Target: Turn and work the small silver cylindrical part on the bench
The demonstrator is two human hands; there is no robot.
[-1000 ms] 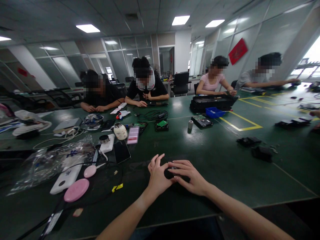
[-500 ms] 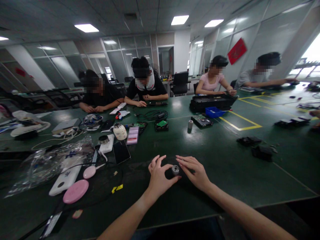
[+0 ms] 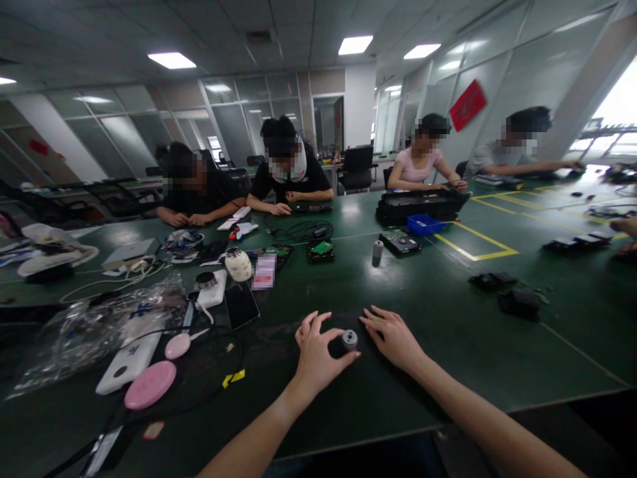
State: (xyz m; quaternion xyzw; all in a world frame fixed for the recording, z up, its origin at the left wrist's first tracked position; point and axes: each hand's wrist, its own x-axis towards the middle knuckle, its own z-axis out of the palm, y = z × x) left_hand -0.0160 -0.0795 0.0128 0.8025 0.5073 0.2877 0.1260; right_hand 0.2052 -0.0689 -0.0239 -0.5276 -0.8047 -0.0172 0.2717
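Thumb and curled fingers of the left hand are closing loosely around a small round part with a silver top. The part is sitting on the green surface just in front of the person, between the two hands. The grip is half closed, with the thumb pressing in from the near side.

The right hand is lying spread and flat just beside the part, its fingertips resting on something dark. It seems to be gripping nothing, though dark on dark is making that hard to read.

Change noted: a second ago the right hand was lying over the part and hiding it. It has been sliding off to the right since, so the silver top is now showing and the left hand alone is steadying it.

To the left, well apart, a pink disc, a white power bank and a phone are lying among cables. Other people are working with their own hands across the surface, near a blue tray.
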